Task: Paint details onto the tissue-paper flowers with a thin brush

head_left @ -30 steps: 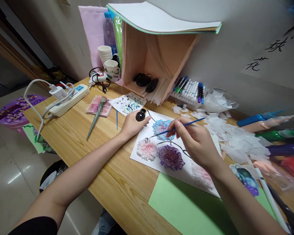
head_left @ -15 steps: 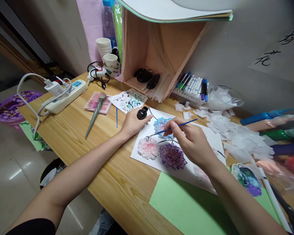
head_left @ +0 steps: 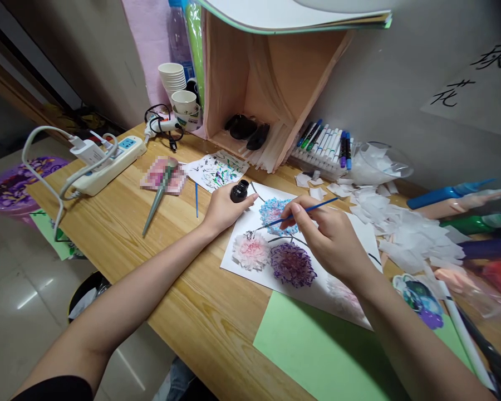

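Observation:
My left hand (head_left: 224,210) is closed around a small black ink bottle (head_left: 239,191) with its mouth uncovered, at the upper left edge of a white sheet (head_left: 234,259). In my right hand (head_left: 323,228) is a thin blue paintbrush (head_left: 313,208), pinched between thumb and fingers. Its tip is at the upper edge of a pale pink paper flower (head_left: 250,253), where dark marks show. A blue-edged flower (head_left: 271,214) and a purple-edged flower (head_left: 293,265) are also on the sheet. My right hand and forearm partly cover the sheet's right side.
Green paper (head_left: 292,345) lies under the white sheet. White paper scraps (head_left: 404,234) and paint bottles (head_left: 438,192) spread to the right. Markers (head_left: 325,142) stand at the back. A second brush (head_left: 196,200), a green-handled tool (head_left: 153,209) and a power strip (head_left: 108,167) lie left.
The whole view has shifted slightly. Both hands keep their holds on the ink bottle and the paintbrush, and the brush tip stays at the pale pink flower.

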`<state>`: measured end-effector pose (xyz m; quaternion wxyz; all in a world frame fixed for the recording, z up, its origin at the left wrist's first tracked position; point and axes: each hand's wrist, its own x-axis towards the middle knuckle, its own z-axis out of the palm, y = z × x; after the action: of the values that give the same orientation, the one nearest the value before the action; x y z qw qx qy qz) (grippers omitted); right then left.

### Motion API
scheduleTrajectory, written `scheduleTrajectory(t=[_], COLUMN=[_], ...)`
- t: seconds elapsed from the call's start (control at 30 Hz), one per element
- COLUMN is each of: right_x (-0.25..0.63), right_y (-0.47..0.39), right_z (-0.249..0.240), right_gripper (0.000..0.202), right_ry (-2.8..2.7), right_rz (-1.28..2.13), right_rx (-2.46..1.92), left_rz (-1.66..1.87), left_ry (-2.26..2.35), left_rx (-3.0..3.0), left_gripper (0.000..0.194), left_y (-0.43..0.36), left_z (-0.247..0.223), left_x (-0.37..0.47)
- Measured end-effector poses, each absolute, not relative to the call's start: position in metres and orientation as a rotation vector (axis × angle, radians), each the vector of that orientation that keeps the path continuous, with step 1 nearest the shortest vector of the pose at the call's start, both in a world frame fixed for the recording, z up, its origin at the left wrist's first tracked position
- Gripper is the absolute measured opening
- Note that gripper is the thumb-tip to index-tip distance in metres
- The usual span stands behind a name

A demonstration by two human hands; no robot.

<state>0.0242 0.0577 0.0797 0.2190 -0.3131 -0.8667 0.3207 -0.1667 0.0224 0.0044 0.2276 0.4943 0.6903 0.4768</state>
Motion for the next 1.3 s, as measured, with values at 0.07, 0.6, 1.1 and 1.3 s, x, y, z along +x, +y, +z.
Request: scheduleTrajectory(t=[0.07,0.6,1.1,1.3], right_x=[0.0258,0.0254,0.0270,0.0298], right_y=[0.0581,0.0570,0.0570,0.0597], right_z=[0.0818,0.0802,0.0832,0.0854], right_gripper=[0.030,0.031,0.033,0.031], right_ry=[-2.391,-2.385,-2.388,-2.336], right_rz=[0.874,0.901,0.882,0.852], right_rx=[-0.859,-0.846,-0.846,-0.849], left_rz=[1.312,1.317,1.298,1.305], left_ry=[1.902,1.888,1.915,1.920], left_rx=[1.359,1.364,1.359,1.369], left_gripper=[0.030,0.032,0.032,0.032], left_y=[0.0220,0.0216,0.0221,0.0220], left_z=[0.0047,0.0043,0.0040,0.0052], left_x=[-0.1665,-0.1669,-0.1669,-0.1662])
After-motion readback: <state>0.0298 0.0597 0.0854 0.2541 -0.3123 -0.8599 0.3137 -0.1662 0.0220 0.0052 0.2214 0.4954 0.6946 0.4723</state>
